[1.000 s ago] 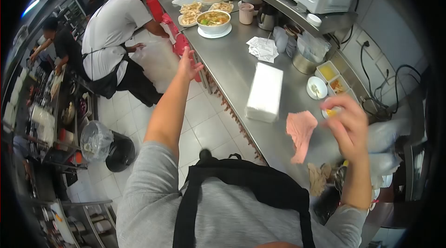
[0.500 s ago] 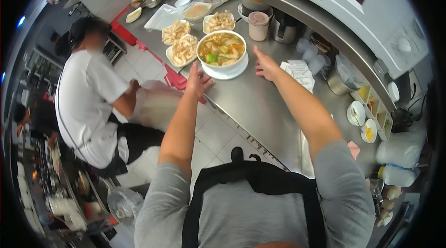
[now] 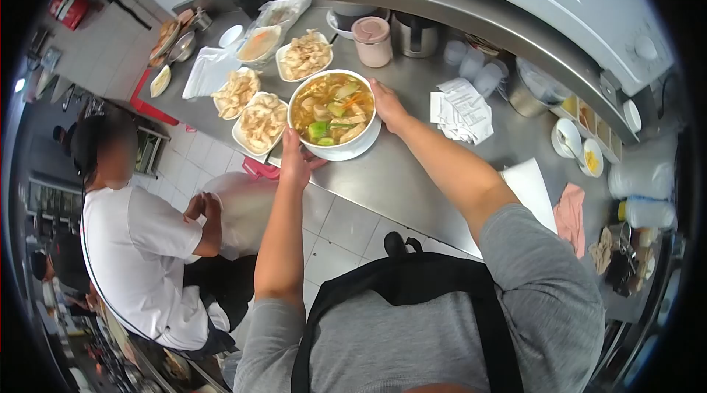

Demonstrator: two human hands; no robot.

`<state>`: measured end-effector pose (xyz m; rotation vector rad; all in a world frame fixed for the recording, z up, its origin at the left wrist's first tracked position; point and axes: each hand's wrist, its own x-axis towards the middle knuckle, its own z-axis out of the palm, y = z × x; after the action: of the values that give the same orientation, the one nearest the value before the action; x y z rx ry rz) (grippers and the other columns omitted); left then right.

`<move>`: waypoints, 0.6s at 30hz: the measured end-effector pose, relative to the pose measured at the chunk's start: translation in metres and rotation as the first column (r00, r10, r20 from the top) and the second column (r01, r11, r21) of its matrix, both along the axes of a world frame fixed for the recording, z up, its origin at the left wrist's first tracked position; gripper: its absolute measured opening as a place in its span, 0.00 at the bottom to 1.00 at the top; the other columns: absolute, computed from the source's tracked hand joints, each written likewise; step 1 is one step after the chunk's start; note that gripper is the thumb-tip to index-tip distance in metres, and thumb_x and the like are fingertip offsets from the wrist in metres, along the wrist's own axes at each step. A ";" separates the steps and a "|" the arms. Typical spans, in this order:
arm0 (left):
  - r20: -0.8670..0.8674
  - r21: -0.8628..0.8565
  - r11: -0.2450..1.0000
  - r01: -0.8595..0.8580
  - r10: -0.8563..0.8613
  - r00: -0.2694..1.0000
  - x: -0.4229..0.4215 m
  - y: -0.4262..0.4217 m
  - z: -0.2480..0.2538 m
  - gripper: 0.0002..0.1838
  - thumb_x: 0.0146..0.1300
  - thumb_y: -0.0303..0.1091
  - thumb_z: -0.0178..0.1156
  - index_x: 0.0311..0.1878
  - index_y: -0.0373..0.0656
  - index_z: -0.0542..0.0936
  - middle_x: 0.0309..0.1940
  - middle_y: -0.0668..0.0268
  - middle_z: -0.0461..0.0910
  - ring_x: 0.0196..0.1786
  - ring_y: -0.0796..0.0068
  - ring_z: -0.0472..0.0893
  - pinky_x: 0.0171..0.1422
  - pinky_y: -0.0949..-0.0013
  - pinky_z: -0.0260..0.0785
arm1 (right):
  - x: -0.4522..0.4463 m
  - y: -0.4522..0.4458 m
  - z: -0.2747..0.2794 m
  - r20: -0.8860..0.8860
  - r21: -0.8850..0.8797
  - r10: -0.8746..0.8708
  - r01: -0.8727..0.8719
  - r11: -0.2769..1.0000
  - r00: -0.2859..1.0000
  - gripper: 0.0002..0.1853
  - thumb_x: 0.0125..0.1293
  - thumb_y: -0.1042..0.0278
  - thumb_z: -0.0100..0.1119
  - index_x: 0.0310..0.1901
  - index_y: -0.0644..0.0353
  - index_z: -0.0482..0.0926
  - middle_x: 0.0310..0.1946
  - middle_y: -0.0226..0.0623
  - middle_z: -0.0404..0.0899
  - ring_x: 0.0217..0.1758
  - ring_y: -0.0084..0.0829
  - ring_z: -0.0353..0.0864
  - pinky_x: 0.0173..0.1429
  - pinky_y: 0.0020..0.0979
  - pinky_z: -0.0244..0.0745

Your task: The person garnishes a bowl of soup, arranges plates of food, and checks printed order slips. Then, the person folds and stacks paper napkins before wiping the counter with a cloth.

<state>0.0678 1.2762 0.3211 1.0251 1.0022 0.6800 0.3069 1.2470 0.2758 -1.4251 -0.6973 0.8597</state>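
Now my left hand (image 3: 296, 162) and right hand (image 3: 389, 109), clear of the soup bowl (image 3: 324, 151) 0.5 s earlier, cup its sides, fingers part-curled, making a 2-handed hold above the white plate (image 3: 363, 145) near the edge of the counter (image 3: 412, 168). Beside and beyond: 3 portions of pale crisps (image 3: 262, 122).

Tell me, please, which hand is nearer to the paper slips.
Right. The right hand is against the soup bowl, towards the paper slips; the left hand is farther, across the bowl.

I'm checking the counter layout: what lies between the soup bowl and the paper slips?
The right hand, against the soup bowl, then bare steel counter up to the paper slips, in the head view.
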 end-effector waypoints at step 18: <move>0.001 0.134 0.917 0.377 -0.380 0.925 0.066 -0.255 0.131 0.33 0.68 0.60 0.44 0.68 0.54 0.52 0.65 0.60 0.60 0.60 0.53 0.70 0.47 0.49 0.77 | 0.032 -0.343 0.144 -0.124 0.213 -0.347 0.366 0.906 0.930 0.21 0.74 0.56 0.38 0.52 0.65 0.75 0.46 0.41 0.80 0.47 0.29 0.77 0.53 0.30 0.70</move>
<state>0.1339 1.0212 0.4526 1.2806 0.7110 0.4403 0.3393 0.9040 0.4200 -1.2462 -0.4370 0.5267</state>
